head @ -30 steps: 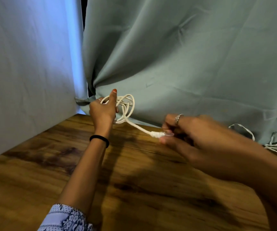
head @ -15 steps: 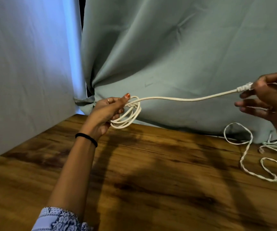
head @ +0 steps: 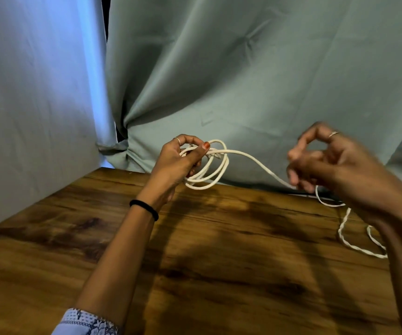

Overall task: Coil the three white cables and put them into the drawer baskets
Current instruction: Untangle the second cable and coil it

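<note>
Lowered, right hand [head: 325, 163] pinches white cable [head: 255, 159]; left hand [head: 178, 160] grips its coil.

No readable text in view.

No letters, numbers, brand marks or signs can be read anywhere: the white cable [head: 221, 163], the wooden table [head: 219, 250] and the green curtain [head: 243, 81] behind it are all unmarked. The patterned sleeve cuff [head: 86, 322] at the lower edge carries only a floral print, not writing.
</note>
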